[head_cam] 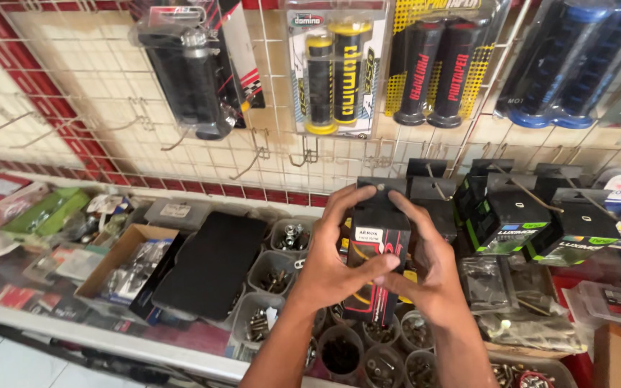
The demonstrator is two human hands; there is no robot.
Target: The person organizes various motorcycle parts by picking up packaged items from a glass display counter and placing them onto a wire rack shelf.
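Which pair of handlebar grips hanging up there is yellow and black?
The second pack from the left, directly above the hands. Its grips are black with yellow ends; the others are plain black, black with red, and blue.

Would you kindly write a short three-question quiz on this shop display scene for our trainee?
1. True or false: both hands grip the same small black box.
2. Which colour are the handlebar grips hanging furthest right on the wire rack: A yellow, B blue, C green?
3. Fill in: below the hands stand small round tubs holding metal ____.

Key
1. True: the left hand and right hand clasp the black box from either side.
2. B: the blue grips hang on the wire rack.
3. Hardware, apparently nuts and bolts, in the tubs.
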